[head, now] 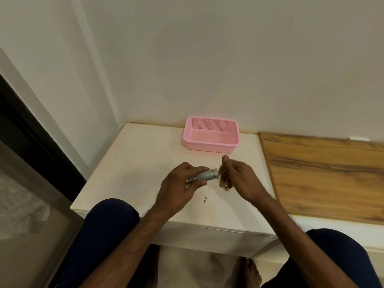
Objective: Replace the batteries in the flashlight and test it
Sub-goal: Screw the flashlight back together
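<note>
A small silver flashlight [204,176] lies level above the white table [133,163], its wider head pointing right. My left hand [180,183] grips its narrow tail end, fingers curled over the barrel and thumb underneath. My right hand [234,175] is just right of the flashlight's head. Its thumb sticks up, apart from the fingers. The fingers are blurred by motion and hang loosely curled beside the head, and I see nothing held in them. No batteries are in sight.
A pink plastic basket [209,145] stands at the table's back edge against the wall. A wooden surface [324,173] adjoins the table on the right. Small dark marks [206,199] dot the tabletop near my hands. My knees sit below the front edge.
</note>
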